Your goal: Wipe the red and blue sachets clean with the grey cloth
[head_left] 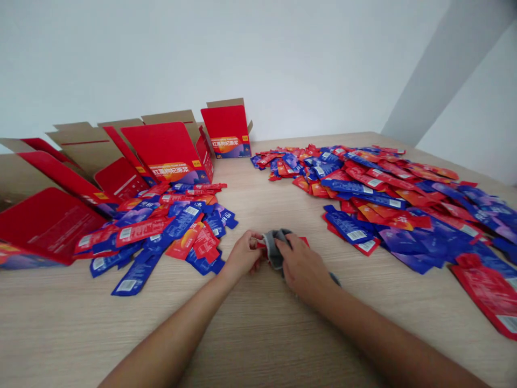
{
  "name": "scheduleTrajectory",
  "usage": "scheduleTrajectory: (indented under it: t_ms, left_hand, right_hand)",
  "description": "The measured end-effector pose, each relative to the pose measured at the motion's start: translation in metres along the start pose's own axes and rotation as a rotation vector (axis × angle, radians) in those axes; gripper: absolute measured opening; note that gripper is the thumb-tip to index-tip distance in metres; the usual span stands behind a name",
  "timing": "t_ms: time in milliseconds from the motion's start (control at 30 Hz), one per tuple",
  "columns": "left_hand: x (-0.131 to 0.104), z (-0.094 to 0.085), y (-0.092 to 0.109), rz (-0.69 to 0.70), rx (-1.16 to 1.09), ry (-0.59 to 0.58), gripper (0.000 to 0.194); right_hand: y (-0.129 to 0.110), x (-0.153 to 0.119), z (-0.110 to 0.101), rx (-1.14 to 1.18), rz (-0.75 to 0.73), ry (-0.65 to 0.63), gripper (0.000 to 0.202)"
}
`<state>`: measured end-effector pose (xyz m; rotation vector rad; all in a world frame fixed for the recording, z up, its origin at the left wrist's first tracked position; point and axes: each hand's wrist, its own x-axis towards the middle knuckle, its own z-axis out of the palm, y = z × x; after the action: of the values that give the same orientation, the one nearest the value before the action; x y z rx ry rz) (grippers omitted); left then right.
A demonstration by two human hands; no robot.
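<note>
We see the red sachet (304,241) near the middle of the table (250,337), between the two hands, with its long axis seeming to run left to right across us. The left hand (243,254) has its thumb and fingers pinched together on the left end. The right hand (304,263) is closed around a grey cloth (275,252), which wraps over the middle of the sachet; a red corner sticks out just beyond the knuckles. Both hands are thus at the sachet, the left at its end and the right over its body.

To the right, and nearer the right hand, we have the large sachet heap (369,183); to the left, nearer the left hand, the smaller sachet pile (173,213) lies against the open red cartons (161,145). Another red carton (226,126) stands at the far side by the wall.

Most of the sachet is hidden by cloth and fingers, so we cannot read its print or tell how firmly the right hand presses. A dark scrap shows beside the right wrist, perhaps the cloth's end. The leftmost carton is cut off by the frame.
</note>
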<state>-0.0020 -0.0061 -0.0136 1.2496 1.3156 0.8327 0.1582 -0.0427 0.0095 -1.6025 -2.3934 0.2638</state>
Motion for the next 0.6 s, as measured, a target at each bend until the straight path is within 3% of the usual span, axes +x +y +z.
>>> scheduleTrajectory:
  t_ms: [133, 300, 400, 600]
  left_hand:
    - [0.001, 0.002, 0.001, -0.042, -0.001, 0.006, 0.027]
    - [0.001, 0.001, 0.001, -0.079, -0.058, -0.004, 0.03]
    - [0.002, 0.001, 0.002, -0.093, -0.033, -0.026, 0.031]
    - [0.0, -0.001, 0.006, -0.07, -0.016, -0.078, 0.033]
  right_hand:
    - [-0.018, 0.0, 0.002, -0.072, -0.014, -0.116, 0.052]
    - [0.011, 0.008, -0.007, -0.112, 0.116, -0.072, 0.047]
    - [0.013, 0.008, -0.009, -0.125, 0.143, -0.063, 0.048]
    - [-0.01, 0.004, -0.003, -0.085, -0.031, -0.117, 0.046]
